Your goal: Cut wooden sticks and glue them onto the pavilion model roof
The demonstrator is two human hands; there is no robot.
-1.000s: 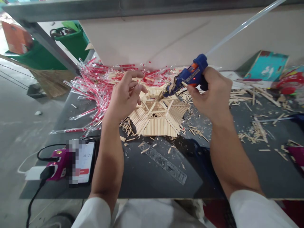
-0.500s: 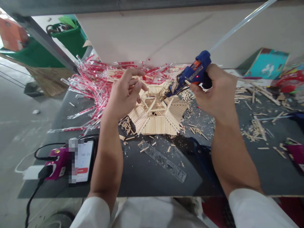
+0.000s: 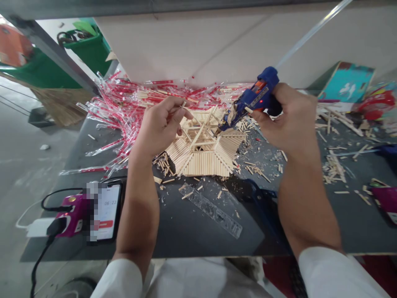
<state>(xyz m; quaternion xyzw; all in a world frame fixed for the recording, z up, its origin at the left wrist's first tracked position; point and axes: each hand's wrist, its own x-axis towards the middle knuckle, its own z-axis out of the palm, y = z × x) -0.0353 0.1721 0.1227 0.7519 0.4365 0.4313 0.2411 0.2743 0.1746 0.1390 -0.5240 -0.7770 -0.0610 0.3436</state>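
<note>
Gripping a blue glue gun, the right hand is held above the far right part of a six-sided wooden stick model. The right fingers are closed around the handle, and a short wooden stick is held against the gun's side. The gun's nozzle is positioned at the raised stick framing, though contact cannot be confirmed. A long clear glue stick is seen extending from the gun's rear.

The left hand is held beside the model, with a thin wooden stick pinched between thumb and forefinger; the remaining fingers are partly curled. The model is placed on a dark table, in front of a heap of red-and-white plastic wrappers. A clear ruler is laid nearer the person, and a phone is placed at the table's left edge.
</note>
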